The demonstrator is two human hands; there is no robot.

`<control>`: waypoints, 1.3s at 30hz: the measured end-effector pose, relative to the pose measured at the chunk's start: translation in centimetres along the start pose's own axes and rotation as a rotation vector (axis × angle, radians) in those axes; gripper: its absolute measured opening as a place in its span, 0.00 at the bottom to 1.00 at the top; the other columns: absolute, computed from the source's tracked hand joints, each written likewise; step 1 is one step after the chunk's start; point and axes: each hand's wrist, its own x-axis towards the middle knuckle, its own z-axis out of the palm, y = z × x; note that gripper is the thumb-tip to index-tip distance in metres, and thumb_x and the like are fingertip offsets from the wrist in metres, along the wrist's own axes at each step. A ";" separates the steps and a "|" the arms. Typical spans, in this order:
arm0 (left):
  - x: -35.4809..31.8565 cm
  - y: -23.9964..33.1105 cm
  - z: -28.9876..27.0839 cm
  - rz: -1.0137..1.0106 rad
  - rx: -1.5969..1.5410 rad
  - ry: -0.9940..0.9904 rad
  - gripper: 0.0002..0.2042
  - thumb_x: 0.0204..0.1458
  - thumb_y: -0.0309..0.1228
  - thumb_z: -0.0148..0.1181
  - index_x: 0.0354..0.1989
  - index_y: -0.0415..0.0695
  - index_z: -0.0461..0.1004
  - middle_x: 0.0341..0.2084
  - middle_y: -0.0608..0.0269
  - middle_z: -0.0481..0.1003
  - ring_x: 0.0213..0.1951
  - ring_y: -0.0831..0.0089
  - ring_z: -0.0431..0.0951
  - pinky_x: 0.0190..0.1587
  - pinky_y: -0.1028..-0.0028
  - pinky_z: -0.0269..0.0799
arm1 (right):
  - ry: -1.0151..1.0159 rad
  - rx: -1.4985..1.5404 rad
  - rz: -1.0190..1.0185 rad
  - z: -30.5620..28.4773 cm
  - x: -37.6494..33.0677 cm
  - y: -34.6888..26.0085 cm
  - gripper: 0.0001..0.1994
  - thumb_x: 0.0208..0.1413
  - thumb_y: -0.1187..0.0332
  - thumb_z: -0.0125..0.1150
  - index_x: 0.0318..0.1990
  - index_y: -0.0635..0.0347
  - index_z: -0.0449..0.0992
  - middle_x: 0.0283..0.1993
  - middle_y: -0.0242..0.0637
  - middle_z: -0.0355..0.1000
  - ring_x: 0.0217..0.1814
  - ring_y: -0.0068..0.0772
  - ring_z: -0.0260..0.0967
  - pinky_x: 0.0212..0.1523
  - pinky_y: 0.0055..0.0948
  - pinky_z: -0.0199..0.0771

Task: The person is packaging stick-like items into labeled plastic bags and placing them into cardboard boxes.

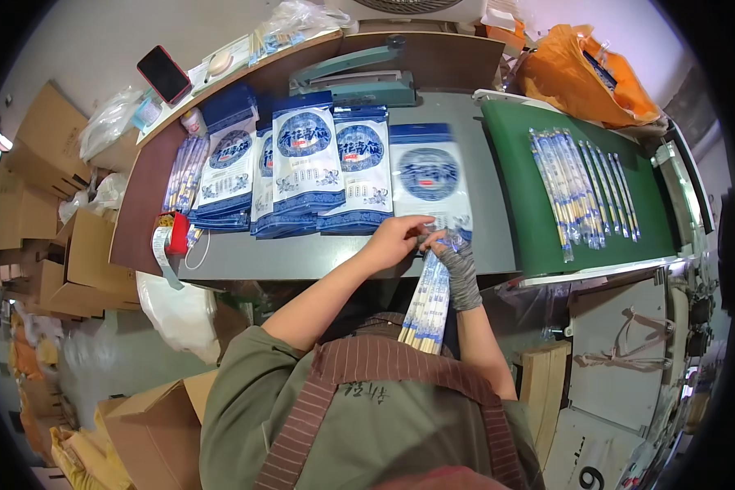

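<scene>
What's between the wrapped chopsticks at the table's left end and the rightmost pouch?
Other blue-and-white pouches, in overlapping stacks on the grey tabletop; head view.

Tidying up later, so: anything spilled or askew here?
Nothing looks spilled. At left, a pale strip beside a red item droops off the bench, looking untidy; the wrapped sticks at the right hand look orderly.

Pouches (305, 151) are lying on the counter (294, 260) before a lever-arm device (353, 88), wrapped sticks (186, 173) are resting at their left, and more sticks (565, 188) are lying rightward on a conveyor (508, 171).
</scene>
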 end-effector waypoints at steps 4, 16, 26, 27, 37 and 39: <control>-1.5 1.8 1.4 -0.041 -0.075 0.210 0.16 0.47 0.15 0.55 0.46 0.39 0.73 0.29 0.57 0.75 0.33 0.65 0.76 0.38 0.72 0.71 | 0.079 -0.297 -0.041 0.5 -0.4 -0.8 0.04 0.55 0.70 0.56 0.34 0.59 0.75 0.31 0.36 0.74 0.37 0.25 0.69 0.40 0.25 0.68; -11.3 8.4 1.0 0.276 0.116 -0.297 0.12 0.45 0.19 0.63 0.40 0.41 0.77 0.32 0.58 0.74 0.36 0.62 0.76 0.39 0.69 0.72 | -0.429 -1.556 0.554 -3.6 -18.4 7.1 0.23 0.48 0.55 0.66 0.44 0.60 0.67 0.36 0.39 0.70 0.33 0.36 0.70 0.33 0.35 0.71; 0.0 28.7 -11.1 0.875 0.854 0.075 0.14 0.45 0.17 0.58 0.42 0.42 0.76 0.29 0.57 0.75 0.31 0.65 0.76 0.33 0.72 0.71 | -0.140 -1.042 -0.310 5.4 1.2 -27.6 0.17 0.56 0.59 0.61 0.48 0.61 0.75 0.23 0.26 0.70 0.23 0.14 0.64 0.24 0.16 0.65; 0.1 28.2 -12.1 0.762 0.702 0.074 0.10 0.45 0.17 0.52 0.35 0.38 0.76 0.22 0.51 0.71 0.27 0.64 0.74 0.30 0.68 0.70 | -0.090 -1.111 -0.489 4.6 2.6 -26.8 0.20 0.55 0.57 0.61 0.49 0.62 0.75 0.25 0.26 0.71 0.24 0.13 0.64 0.25 0.15 0.65; 2.7 31.9 -22.6 0.701 1.085 0.242 0.10 0.45 0.19 0.55 0.37 0.33 0.75 0.30 0.49 0.77 0.34 0.58 0.76 0.38 0.68 0.72 | -0.058 -1.047 -0.340 16.1 14.5 -32.0 0.07 0.55 0.72 0.59 0.35 0.67 0.79 0.20 0.33 0.72 0.19 0.18 0.68 0.21 0.18 0.71; -0.3 32.0 -24.3 0.849 1.156 0.353 0.09 0.45 0.19 0.56 0.36 0.32 0.75 0.28 0.49 0.77 0.32 0.59 0.76 0.36 0.70 0.71 | -0.201 -1.176 -0.892 14.6 15.7 -30.6 0.08 0.55 0.69 0.61 0.37 0.65 0.78 0.23 0.31 0.72 0.23 0.18 0.68 0.23 0.18 0.70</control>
